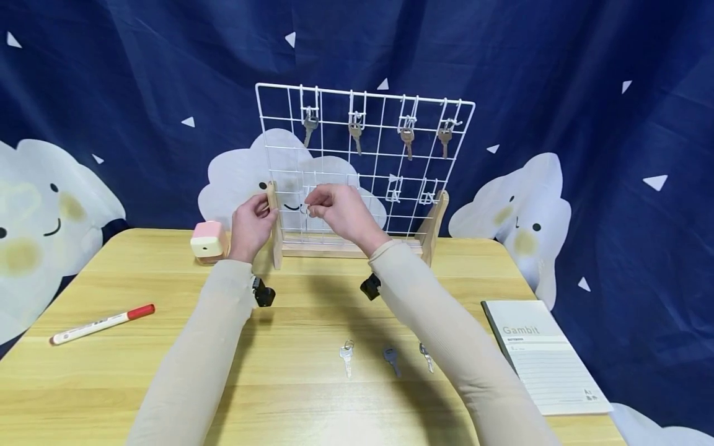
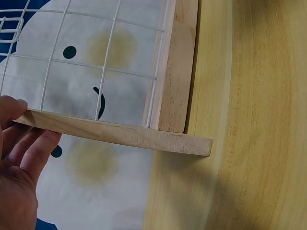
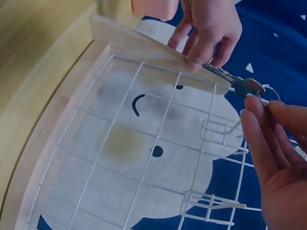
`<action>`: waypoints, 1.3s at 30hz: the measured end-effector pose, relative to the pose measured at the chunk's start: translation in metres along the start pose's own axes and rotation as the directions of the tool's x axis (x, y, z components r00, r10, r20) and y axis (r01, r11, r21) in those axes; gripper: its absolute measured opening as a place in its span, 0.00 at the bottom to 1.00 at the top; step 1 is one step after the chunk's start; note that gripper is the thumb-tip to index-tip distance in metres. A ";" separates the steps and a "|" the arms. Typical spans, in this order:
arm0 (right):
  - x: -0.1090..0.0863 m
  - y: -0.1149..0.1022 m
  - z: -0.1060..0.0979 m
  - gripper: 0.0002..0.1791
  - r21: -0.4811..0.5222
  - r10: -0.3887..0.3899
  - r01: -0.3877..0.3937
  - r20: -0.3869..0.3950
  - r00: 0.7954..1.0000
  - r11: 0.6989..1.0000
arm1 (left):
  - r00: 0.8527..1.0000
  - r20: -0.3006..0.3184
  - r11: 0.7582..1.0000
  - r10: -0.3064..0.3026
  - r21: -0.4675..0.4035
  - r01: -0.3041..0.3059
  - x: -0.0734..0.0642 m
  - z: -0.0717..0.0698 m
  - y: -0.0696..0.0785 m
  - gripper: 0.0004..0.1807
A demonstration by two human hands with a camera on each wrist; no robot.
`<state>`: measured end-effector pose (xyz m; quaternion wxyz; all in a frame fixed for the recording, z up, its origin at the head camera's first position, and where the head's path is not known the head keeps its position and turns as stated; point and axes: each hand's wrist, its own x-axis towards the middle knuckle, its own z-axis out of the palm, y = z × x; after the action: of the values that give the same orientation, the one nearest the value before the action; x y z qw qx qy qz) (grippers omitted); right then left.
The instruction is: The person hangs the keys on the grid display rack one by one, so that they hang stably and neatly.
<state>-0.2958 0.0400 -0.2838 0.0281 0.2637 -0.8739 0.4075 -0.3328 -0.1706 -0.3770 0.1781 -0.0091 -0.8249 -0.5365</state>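
Note:
My left hand [image 1: 252, 224] grips the upper end of the wooden side post [image 2: 120, 134] of a white wire grid rack [image 1: 334, 91], thumb on one face and fingers on the other. In front of the grid's lower left part, my right hand [image 1: 344, 210] pinches the metal ring of a key [image 3: 245, 86] between thumb and fingertips. The key points toward the left post in the right wrist view, close to a white wire hook [image 3: 216, 132] on the grid. Several keys hang from the upper row of hooks, among them a dark key [image 1: 310, 128] at the left.
Three keys lie on the table: a silver key [image 1: 346, 359] with a ring, a dark key [image 1: 392, 360] and another silver key [image 1: 426, 357]. A red-capped marker [image 1: 103, 324] lies left, a pink and cream box [image 1: 209, 240] stands by the rack, and a notebook [image 1: 549, 359] lies right.

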 end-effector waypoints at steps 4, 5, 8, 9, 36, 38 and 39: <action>0.010 0.002 0.002 0.04 0.006 0.012 -0.012 -0.068 0.998 1.000 | 1.000 0.001 1.000 -0.004 -0.006 0.004 0.000 0.000 0.000 0.24; 0.012 0.003 0.003 0.04 0.010 0.016 -0.015 -0.086 0.996 1.000 | 1.000 0.001 1.000 -0.003 -0.006 0.003 0.000 0.000 0.000 0.24; 0.016 0.005 0.006 0.04 0.029 0.043 -0.039 -0.125 0.991 0.999 | 1.000 0.005 1.000 -0.002 -0.008 0.002 0.000 -0.001 0.000 0.24; 0.017 0.006 0.006 0.05 0.035 0.054 -0.050 -0.133 0.990 0.998 | 1.000 0.005 1.000 -0.001 -0.007 0.001 0.000 -0.001 0.000 0.24; -0.027 0.024 0.010 0.07 -0.119 -0.014 0.009 -0.040 0.999 0.993 | 1.000 -0.005 1.000 0.011 0.004 -0.011 -0.002 0.001 -0.002 0.24; -0.037 0.026 0.009 0.07 -0.115 -0.019 0.019 0.001 1.000 0.993 | 1.000 -0.007 1.000 0.010 0.002 -0.010 -0.002 0.001 -0.002 0.24; -0.043 0.027 0.008 0.07 -0.113 -0.019 0.022 0.021 1.000 0.993 | 1.000 -0.008 1.000 0.010 0.003 -0.010 -0.002 0.001 -0.001 0.24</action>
<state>-0.2706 0.0667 -0.3192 0.0383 0.2747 -0.8930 0.3544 -0.3317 -0.1703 -0.3789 0.1842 -0.0106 -0.8249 -0.5344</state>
